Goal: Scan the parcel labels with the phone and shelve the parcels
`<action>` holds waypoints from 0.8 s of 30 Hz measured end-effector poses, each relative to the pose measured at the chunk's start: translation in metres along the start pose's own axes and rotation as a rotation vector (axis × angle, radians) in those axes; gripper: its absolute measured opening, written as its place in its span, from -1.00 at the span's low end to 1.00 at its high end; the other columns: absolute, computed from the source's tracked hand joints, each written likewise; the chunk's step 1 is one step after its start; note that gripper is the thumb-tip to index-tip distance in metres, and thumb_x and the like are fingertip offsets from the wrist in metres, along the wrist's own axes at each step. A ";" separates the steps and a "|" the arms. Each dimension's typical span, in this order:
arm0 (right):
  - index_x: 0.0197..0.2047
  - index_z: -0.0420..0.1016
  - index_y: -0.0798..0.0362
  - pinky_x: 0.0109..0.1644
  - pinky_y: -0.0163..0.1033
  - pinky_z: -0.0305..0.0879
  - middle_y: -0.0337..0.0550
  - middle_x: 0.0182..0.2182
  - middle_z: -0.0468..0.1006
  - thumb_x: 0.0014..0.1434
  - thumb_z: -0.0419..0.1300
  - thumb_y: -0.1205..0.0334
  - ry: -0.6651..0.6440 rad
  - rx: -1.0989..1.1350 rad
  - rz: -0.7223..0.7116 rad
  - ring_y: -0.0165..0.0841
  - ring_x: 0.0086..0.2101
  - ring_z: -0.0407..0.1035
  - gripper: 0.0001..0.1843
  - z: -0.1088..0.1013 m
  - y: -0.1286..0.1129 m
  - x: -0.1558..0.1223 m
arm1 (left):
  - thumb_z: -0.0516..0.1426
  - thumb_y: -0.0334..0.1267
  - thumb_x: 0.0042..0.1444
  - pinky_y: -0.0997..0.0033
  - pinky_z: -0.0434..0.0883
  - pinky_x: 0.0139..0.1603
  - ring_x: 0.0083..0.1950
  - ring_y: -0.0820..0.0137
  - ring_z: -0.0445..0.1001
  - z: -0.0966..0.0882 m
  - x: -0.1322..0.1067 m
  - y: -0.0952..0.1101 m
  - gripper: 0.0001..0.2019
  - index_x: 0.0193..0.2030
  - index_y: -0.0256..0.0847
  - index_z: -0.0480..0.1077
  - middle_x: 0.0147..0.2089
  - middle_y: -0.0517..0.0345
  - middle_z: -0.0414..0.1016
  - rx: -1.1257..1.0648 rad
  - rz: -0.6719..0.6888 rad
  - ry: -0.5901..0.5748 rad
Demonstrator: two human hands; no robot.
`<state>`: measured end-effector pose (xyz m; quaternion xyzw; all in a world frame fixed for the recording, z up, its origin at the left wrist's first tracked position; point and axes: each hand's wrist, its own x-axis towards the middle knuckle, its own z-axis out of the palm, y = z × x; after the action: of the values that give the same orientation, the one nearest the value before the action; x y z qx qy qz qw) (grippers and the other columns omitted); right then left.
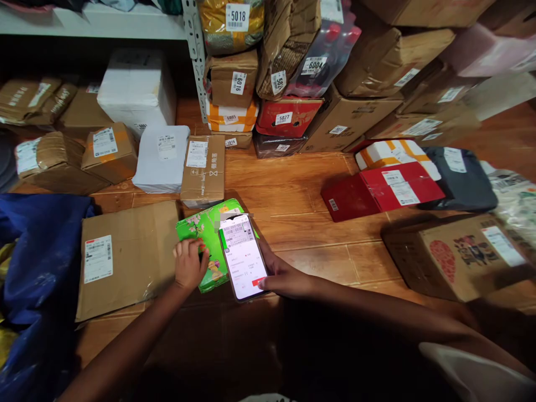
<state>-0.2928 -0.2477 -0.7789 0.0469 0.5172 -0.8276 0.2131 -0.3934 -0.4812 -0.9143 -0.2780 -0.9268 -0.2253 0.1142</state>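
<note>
My right hand (281, 274) grips a smartphone (243, 257) with a lit white screen, held above a bright green printed parcel (200, 230) lying on the wooden floor. My left hand (189, 263) rests on the green parcel's near left edge, fingers curled against it. The phone hides much of the parcel's right side. A flat brown cardboard parcel (125, 257) with a white label lies just left of my left hand.
Numbered, labelled parcels are stacked along the back by a metal shelf post (193, 50). A white box (136, 89), a white bag (161, 159), red boxes (381, 190), a dark bag (460, 178) and a printed carton (456, 257) ring the floor. Blue fabric (37, 268) lies left.
</note>
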 end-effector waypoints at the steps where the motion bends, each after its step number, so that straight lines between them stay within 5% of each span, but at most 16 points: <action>1: 0.38 -0.01 -0.13 0.22 0.08 0.21 -0.09 0.21 0.41 -0.04 0.36 0.33 0.004 0.004 0.000 -0.13 0.15 0.34 -0.01 0.000 -0.001 0.001 | 0.00 -0.10 0.32 0.11 0.24 -0.03 -0.06 0.11 0.30 0.000 0.001 0.005 -0.70 -0.12 -0.29 0.40 -0.10 -0.15 0.39 0.009 0.054 -0.055; 5: 0.39 -0.01 -0.12 0.23 0.04 0.19 -0.08 0.20 0.42 -0.04 0.35 0.35 0.038 -0.010 -0.006 -0.15 0.12 0.36 -0.01 -0.002 -0.004 0.005 | 0.07 -0.14 0.26 0.12 0.22 -0.06 -0.13 0.14 0.29 0.005 0.006 0.025 -0.78 -0.21 -0.23 0.45 -0.21 -0.05 0.39 0.028 0.239 -0.273; 12: 0.22 0.28 -0.02 -0.15 -0.19 0.39 -0.13 -0.01 0.61 -0.26 0.33 0.44 0.185 0.225 0.067 -0.20 -0.16 0.54 -0.11 -0.020 0.004 0.031 | 0.09 -0.12 0.24 0.06 0.20 -0.02 -0.17 0.17 0.28 0.023 0.003 0.021 -0.77 -0.24 -0.22 0.47 -0.25 0.01 0.37 0.055 0.342 -0.316; 16: 0.12 0.40 0.01 -0.25 -0.24 0.38 -0.10 -0.06 0.63 -0.20 0.22 0.31 0.288 0.245 -0.021 -0.23 -0.23 0.54 -0.29 -0.025 -0.026 0.044 | 0.08 -0.15 0.24 0.11 0.21 -0.05 -0.18 0.22 0.31 0.034 -0.005 0.017 -0.81 -0.25 -0.16 0.47 -0.25 0.05 0.40 -0.077 0.303 -0.373; 19: 0.12 0.41 -0.03 -0.15 -0.18 0.40 -0.10 -0.01 0.61 -0.10 0.25 0.18 0.296 0.247 -0.074 -0.19 -0.16 0.52 -0.36 -0.004 -0.072 0.043 | 0.08 -0.17 0.20 -0.01 0.21 0.05 -0.11 0.15 0.35 0.032 -0.003 0.023 -0.82 -0.23 -0.13 0.49 -0.20 0.00 0.43 -0.248 0.119 -0.486; 24: 0.13 0.44 -0.14 0.00 0.02 0.39 -0.10 -0.02 0.61 -0.08 0.34 -0.05 0.349 0.425 -0.176 -0.02 -0.04 0.47 -0.34 0.072 -0.139 0.016 | 0.34 -0.05 -0.20 -0.21 -0.17 0.38 0.19 -0.21 0.26 -0.011 0.032 0.047 -0.75 -0.39 -0.10 0.51 -0.15 -0.14 0.45 -0.913 -0.572 -0.669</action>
<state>-0.3530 -0.2636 -0.6338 0.1870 0.3632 -0.9121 0.0338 -0.3921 -0.4367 -0.8773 -0.0955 -0.7604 -0.5205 -0.3765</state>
